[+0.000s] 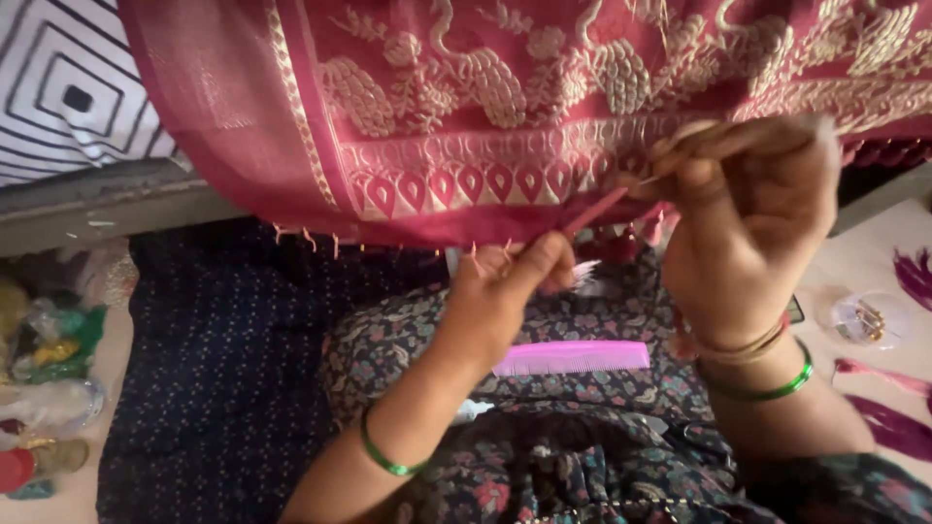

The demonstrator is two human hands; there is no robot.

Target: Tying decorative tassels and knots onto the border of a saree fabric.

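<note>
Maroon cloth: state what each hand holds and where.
The left hand pinches pink fringe threads at the bottom hem of the maroon cloth. The right hand grips something thin at the same hem; blurred.

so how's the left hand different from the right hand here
The left hand sits lower, pinching the fringe of the maroon cloth between thumb and fingers; the right hand is raised higher and blurred, holding a thin pink strand. The left wrist shows one green bangle; the right carries several bangles. Both work at the cloth's lower edge.

A cloth (505,107) hangs above the lap; a comb (573,358) lies on it, between both hands.
</note>
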